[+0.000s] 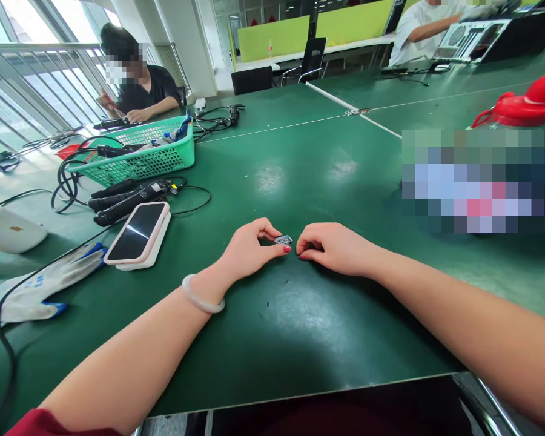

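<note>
Just above the green table [300, 339], my left hand [251, 247] pinches a small flat piece [283, 240] between thumb and fingers. The piece is dark blue with silvery markings and looks like a tiny circuit board, but it is too small to be sure. A pale bangle [198, 297] circles my left wrist. Close by on the right, my right hand [329, 245] is closed, its fingers curled toward the thumb near the table top. Anything inside it is hidden. A narrow gap separates the two hands.
Left lie a phone [138, 233] on a white box, a work glove [40, 287], black cabled tools [129, 200] and a green basket [154, 154]. A red-lidded container [536, 100] stands right. Beyond sit a person [140, 85] and another beside a computer case [472, 39].
</note>
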Tool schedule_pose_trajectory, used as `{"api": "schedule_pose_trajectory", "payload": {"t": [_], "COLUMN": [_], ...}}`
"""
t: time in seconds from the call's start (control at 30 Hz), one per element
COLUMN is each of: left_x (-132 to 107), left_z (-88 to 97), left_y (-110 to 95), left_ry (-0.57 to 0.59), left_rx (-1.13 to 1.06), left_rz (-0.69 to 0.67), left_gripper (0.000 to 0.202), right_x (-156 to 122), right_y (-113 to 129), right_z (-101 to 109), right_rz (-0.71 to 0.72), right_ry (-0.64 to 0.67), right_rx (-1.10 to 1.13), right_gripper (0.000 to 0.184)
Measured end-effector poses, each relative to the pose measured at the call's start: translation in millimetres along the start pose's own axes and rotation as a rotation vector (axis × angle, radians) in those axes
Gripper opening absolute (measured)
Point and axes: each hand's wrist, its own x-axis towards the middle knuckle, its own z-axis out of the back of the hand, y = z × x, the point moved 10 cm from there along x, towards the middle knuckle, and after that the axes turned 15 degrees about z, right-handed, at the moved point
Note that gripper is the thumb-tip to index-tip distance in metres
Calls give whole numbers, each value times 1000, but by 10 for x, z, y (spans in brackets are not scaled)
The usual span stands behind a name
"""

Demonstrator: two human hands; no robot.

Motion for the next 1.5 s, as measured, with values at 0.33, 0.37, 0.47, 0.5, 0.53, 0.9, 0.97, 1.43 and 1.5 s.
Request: {"api": "schedule_pose_trajectory", "payload": {"t": [0.33, 0.37, 0.47, 0.5, 0.53, 0.9, 0.97, 1.43, 1.5], "left_x": [-8, -10, -9, -7, -7, -54, -52, -15, -10], "left_z": [-52, -54, -54, -53, -53, -95, -96, -129, -151], "left_y": [16, 15, 20, 21, 21, -48, -49, 11, 37], "left_ry": [47, 48, 48, 47, 48, 78, 80, 171, 212], "left_rx": [5, 6, 11, 9, 7, -1, -1, -217, -295], "left_rz": [34, 33, 31, 30, 27, -14, -21, 50, 93], "left_gripper": [31, 31, 32, 32, 33, 32, 31, 25, 27], "right_x": [-13, -11, -22, -32, -44, -2, -4, -31, -24], "right_y": [-161, -164, -172, -166, -146, 224, 222, 124, 140], "right_z": [57, 58, 123, 170, 223, 195, 192, 145, 142], "right_rz": [-99, -102, -125, -134, -135, 35, 39, -10, -2], "right_ry": [2, 2, -48, -91, -143, -275, -273, -237, -244], "right_rx": [-156, -172, -205, -209, -205, -109, -115, -104, -139], "right_gripper": [15, 16, 18, 19, 19, 15, 15, 19, 20]}}
